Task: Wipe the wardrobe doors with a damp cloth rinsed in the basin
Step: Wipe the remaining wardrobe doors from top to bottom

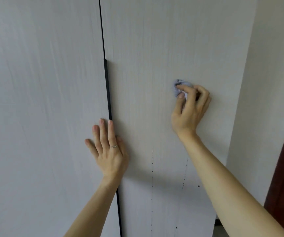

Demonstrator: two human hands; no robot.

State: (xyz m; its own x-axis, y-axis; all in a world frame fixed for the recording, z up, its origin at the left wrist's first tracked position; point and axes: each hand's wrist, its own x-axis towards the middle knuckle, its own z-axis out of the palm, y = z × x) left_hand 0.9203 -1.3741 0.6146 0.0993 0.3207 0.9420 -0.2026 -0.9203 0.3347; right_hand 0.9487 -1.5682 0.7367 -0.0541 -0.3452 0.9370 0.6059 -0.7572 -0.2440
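pale wood-grain laminate fills the head view: the left wardrobe door (35, 100) takes the left half of the frame and the right wardrobe door (154, 48) the centre, with a black handle strip (108, 89) running down the seam between them. right of centre, the right hand (189, 112) has its grip clenched round a bunched lilac-grey cloth (178, 82) pressed against the right door, seemingly balled small so the fingers can bear down on one patch. at lower centre the left hand (108, 151) lies flat with its grip released, fingers straight across the seam, probably steadying the doors against the push. dark drips (152, 168) trail down the door below the cloth, so the lower panel likely awaits wiping. no basin shows. a cream wall (266, 65) stands at the right.
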